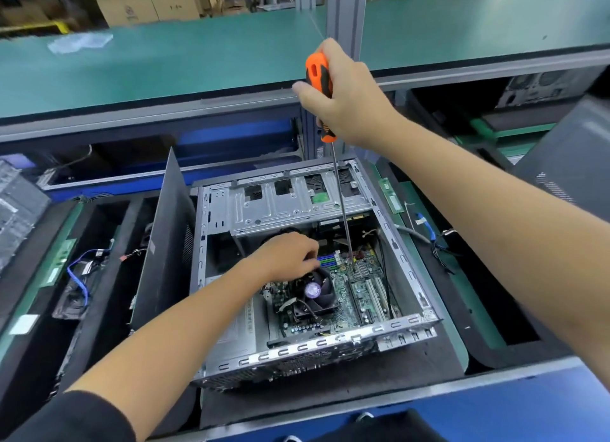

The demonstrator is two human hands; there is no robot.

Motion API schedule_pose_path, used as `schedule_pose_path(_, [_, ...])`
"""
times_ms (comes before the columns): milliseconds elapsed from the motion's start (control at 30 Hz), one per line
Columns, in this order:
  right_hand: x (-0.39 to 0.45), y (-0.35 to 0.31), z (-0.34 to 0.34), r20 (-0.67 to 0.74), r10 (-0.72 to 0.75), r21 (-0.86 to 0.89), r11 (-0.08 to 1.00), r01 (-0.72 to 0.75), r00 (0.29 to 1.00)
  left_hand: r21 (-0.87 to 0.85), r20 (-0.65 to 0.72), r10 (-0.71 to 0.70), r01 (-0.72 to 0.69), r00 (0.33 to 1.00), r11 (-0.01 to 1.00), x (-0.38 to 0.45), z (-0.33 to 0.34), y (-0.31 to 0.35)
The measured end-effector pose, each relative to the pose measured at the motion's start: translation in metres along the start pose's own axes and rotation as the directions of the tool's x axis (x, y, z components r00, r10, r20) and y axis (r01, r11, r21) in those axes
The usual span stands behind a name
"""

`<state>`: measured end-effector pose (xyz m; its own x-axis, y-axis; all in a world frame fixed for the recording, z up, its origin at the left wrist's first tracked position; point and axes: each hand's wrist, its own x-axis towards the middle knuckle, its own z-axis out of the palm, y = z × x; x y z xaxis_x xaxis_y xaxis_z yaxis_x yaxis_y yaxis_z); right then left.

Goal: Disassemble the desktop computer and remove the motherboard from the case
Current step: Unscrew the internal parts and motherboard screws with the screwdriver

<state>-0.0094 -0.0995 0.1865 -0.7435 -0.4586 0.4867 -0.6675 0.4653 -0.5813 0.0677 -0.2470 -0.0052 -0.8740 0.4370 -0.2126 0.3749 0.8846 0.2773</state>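
An open metal computer case (409, 266) lies on a black mat in front of me. Inside it sits the green motherboard (350, 296) with a black CPU fan (315, 293) on top. My right hand (350, 101) grips the orange and black handle of a long screwdriver (318, 78). Its thin shaft runs straight down into the case, and the tip reaches the board near a small heatsink (364, 268). My left hand (287, 256) is inside the case at the far edge of the CPU fan, fingers curled; what it holds is hidden.
A dark side panel (165, 237) leans upright against the case's left side. Loose cables and a blue SATA cable (77, 276) lie on the left, RAM sticks (391, 195) and more cables on the right. A green shelf (198, 62) spans above.
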Motion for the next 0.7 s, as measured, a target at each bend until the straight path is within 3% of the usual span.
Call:
schedule_pose_path(200, [-0.004, 0.006, -0.006, -0.049, 0.004, 0.085, 0.996, 0.0, 0.999, -0.276, 0.001, -0.017, 0.017, 1.0, 0.961, 0.004, -0.009, -0.002])
schedule_pose_path(467, [-0.006, -0.006, 0.005, -0.002, -0.044, 0.077, 0.996, 0.044, 0.999, -0.204, -0.007, -0.109, 0.106, 0.994, 0.973, -0.015, -0.008, -0.017])
schedule_pose_path(567, [-0.005, -0.015, 0.009, -0.012, -0.063, 0.053, 0.997, 0.064, 0.998, -0.21, -0.152, -0.131, 0.098, 0.98, 0.973, -0.027, -0.013, -0.019])
schedule_pose_path(700, [0.004, -0.036, 0.001, -0.126, -0.125, 0.01, 0.992, 0.127, 0.984, -0.159, -0.39, -0.115, 0.056, 0.914, 0.986, -0.035, -0.029, -0.019])
